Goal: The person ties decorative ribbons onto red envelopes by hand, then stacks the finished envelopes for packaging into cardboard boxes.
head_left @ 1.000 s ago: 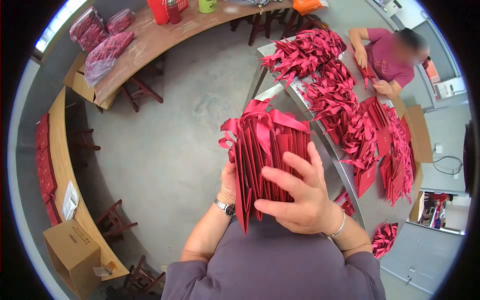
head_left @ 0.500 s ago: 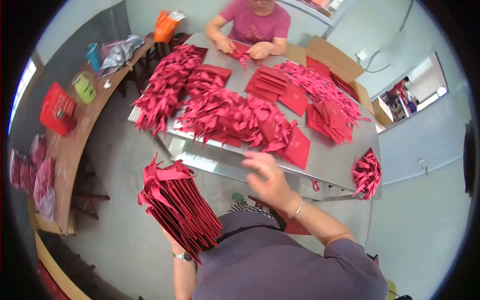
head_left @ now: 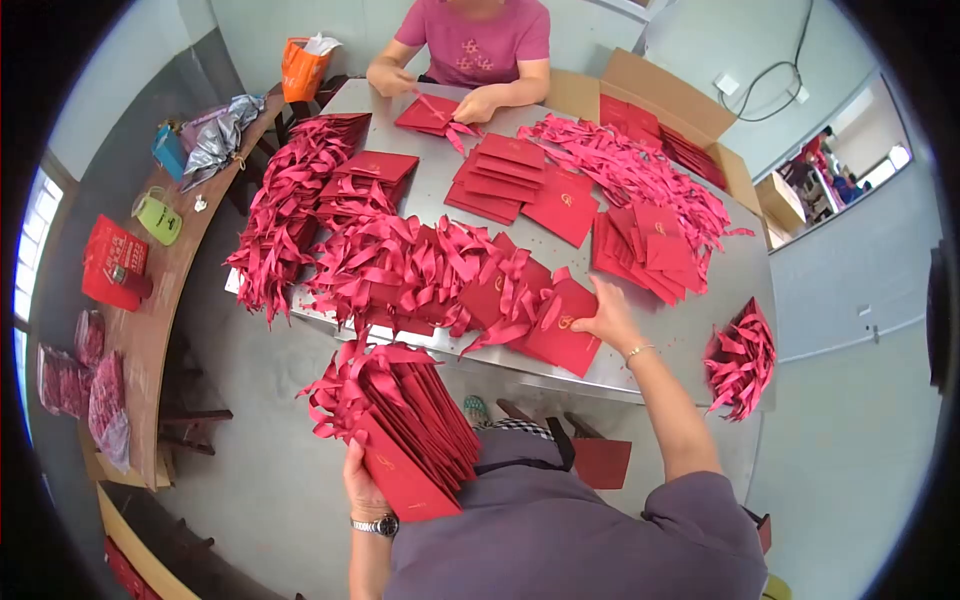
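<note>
My left hand [head_left: 366, 482] is wrapped round the lower side of a thick stack of red paper envelopes [head_left: 415, 425], held upright against my body with their pink-red ribbon ties fanned out on top. A gold emblem shows on the outermost one. Over the table's near edge, my right hand [head_left: 610, 320] has thumb and fingers apart, the thumb tip right at a red envelope [head_left: 565, 335] with a gold emblem. That envelope lies at the right end of a long row of ribboned envelopes [head_left: 400, 265]. My right hand holds nothing.
Across the metal table [head_left: 690, 350], a person [head_left: 475, 50] handles a ribboned envelope [head_left: 428, 113]. Plain envelope stacks [head_left: 500, 175], loose ribbons [head_left: 640, 170] and a ribboned bundle [head_left: 742, 360] lie on it. A cardboard box [head_left: 665, 90] stands behind; a wooden bench [head_left: 175, 300] runs along the left.
My right hand has moved right and forward to the envelope at the row's end. The stack in my left hand has turned, showing its outer envelope's face. The view has shifted slightly.
</note>
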The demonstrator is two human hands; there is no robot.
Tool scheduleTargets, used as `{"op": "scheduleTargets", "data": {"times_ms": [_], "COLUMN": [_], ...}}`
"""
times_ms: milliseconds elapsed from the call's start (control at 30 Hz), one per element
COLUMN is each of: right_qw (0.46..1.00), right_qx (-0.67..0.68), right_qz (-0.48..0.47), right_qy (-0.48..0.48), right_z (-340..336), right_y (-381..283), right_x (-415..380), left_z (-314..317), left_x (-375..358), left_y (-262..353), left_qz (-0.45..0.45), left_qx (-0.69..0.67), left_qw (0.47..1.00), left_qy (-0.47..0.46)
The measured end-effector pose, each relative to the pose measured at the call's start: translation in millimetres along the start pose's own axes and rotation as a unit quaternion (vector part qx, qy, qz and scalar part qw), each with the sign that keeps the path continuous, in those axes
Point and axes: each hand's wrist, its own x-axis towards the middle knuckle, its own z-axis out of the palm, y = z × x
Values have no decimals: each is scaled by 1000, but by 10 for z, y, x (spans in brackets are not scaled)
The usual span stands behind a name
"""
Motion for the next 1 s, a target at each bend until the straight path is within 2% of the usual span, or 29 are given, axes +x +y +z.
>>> {"op": "scheduleTargets", "data": {"times_ms": [67,100,167,200,233,267,300,333,367,400,433,467,500,533,567,633,667,700,767,800,833,867,900,933,1000], "right_qw": [991,992,972,982,937,861,776,672,507,540,553,704,783,846,799,882,923,920,907,848,847,802,749,748,743], "right_qx": [126,111,207,169,344,507,628,738,840,821,794,678,576,464,537,399,239,238,307,428,427,492,552,552,555], "right_qz": [-19,-34,92,64,55,41,52,66,-13,8,18,-34,-57,-86,-93,-140,-266,-273,-271,-172,-176,-138,-97,-98,-105], "right_qy": [28,51,-59,-57,-28,-8,10,18,-192,-188,-250,-208,-229,-248,-255,-207,-142,-147,-100,-260,-262,-310,-355,-355,-360], "right_z": [-103,-202,-459,-571,-685,-788,-955,-1016,-898,-746,-811,-709,-721,-732,-524,-342,-309,-269,-171,-110,-95,-125,-138,-133,-125], "right_y": [191,230,315,388,450,452,186,-73,152,-115,-518,-830,-1179,-1529,-1706,-1782,-1728,-1736,-1753,-1754,-1770,-1831,-1865,-1877,-1872], "right_x": [18,14,33,22,-19,-21,-78,-123,-90,-226,-304,-433,-514,-592,-666,-756,-748,-731,-708,-647,-622,-608,-601,-599,-618], "left_z": [130,116,137,165,210,296,369,380,524,657,628,652,690,723,703,644,664,705,749,769,774,726,640,570,550], "left_x": [22,69,110,128,148,151,160,176,176,184,196,196,206,210,197,140,119,91,22,2,-9,-26,-50,-93,-281], "left_y": [-86,-128,-208,-253,-311,-404,-441,-488,-520,-544,-565,-571,-589,-620,-658,-654,-634,-613,-607,-615,-615,-607,-604,-592,-512], "left_qz": [6,22,37,49,51,74,99,109,133,157,131,135,135,123,131,131,137,144,152,148,144,146,149,151,135], "left_qx": [17,22,32,42,38,54,76,89,113,139,131,149,167,160,180,183,181,199,213,178,142,142,196,249,81], "left_qw": [1000,999,998,997,997,994,989,987,982,975,980,978,976,975,970,970,969,964,959,967,973,973,965,954,987], "left_qy": [17,28,40,49,53,64,76,78,74,70,72,56,37,91,100,92,96,99,108,111,111,111,92,73,-39]}}
